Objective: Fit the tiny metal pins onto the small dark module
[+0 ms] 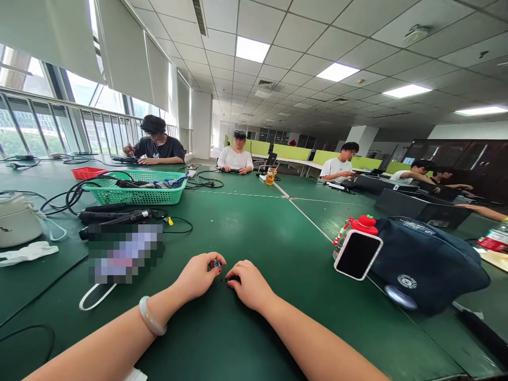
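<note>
My left hand (198,274), with a pale bangle on its wrist, pinches a small dark, bluish part (217,264) between thumb and fingers. It looks like a small electronic piece, but its exact kind is too small to tell. Just across from it, my right hand (249,284) has curled fingers, thumb near the fingertips; whatever is in them, if anything, is hidden. A tiny dark speck (221,280) lies on the green tabletop (238,328) between the two hands. The hands are close but apart.
On the left are a green basket (138,197) of cables and tools, black hair-tool-like devices (119,217) and a blurred purple packet (127,254). A phone (359,254) leans beside a dark blue bag (428,264) at right. Several people sit around the table.
</note>
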A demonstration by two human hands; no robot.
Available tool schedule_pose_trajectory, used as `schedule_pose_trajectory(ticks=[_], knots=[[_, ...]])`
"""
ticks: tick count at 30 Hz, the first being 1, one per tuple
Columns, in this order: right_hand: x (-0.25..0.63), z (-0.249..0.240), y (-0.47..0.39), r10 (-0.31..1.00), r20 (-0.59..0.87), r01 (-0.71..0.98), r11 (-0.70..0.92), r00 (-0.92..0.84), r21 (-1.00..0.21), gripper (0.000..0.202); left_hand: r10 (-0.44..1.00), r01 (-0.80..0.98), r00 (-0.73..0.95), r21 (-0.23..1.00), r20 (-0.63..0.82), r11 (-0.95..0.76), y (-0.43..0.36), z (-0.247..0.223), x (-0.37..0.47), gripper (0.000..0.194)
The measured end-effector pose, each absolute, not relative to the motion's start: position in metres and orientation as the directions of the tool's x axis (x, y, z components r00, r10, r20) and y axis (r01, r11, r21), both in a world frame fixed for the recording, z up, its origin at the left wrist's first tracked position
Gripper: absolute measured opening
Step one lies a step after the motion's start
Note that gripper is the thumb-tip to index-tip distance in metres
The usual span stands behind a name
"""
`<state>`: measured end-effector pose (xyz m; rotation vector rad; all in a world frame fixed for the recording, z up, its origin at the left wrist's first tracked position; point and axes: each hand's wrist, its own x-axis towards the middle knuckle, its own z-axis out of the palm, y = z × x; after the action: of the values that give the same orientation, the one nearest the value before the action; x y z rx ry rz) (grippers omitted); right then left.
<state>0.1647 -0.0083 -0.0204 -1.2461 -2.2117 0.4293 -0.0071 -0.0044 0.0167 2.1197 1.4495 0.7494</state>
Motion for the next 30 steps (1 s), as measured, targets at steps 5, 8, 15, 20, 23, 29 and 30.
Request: schedule_pose_trajectory(ticks=[5,8,15,20,23,29,30], knots=[[0.166,-0.019,-0.007,0.854,0.296,0.695,0.520,-0.428,-0.497,0.006,0.944,0.690,0.286,0.648,0.167,-0.324,-0.002,0.012,-0.008,0.020],[0.167,-0.020,-0.006,0.851,0.302,0.702,0.526,-0.430,-0.481,0.003,0.942,0.685,0.292,0.652,0.165,-0.326,-0.001,0.008,-0.008,0.021],[0.171,-0.023,-0.001,0.878,0.276,0.739,0.479,-0.392,-0.474,0.014,0.952,0.699,0.279,0.653,0.126,-0.292,0.000,0.007,-0.009,0.023],[0.170,-0.021,0.000,0.888,0.256,0.747,0.460,-0.382,-0.480,0.018,0.946,0.694,0.302,0.653,0.118,-0.303,0.001,0.006,-0.010,0.024],[0.169,-0.018,0.000,0.889,0.249,0.758,0.459,-0.385,-0.463,0.018,0.942,0.684,0.312,0.659,0.123,-0.313,0.001,0.004,-0.010,0.024],[0.168,-0.016,-0.001,0.874,0.265,0.774,0.484,-0.406,-0.408,0.010,0.941,0.679,0.320,0.665,0.115,-0.312,0.001,0.003,-0.010,0.025],[0.169,-0.016,-0.001,0.870,0.272,0.775,0.491,-0.411,-0.399,0.010,0.940,0.677,0.321,0.666,0.114,-0.312,0.001,0.003,-0.010,0.025]])
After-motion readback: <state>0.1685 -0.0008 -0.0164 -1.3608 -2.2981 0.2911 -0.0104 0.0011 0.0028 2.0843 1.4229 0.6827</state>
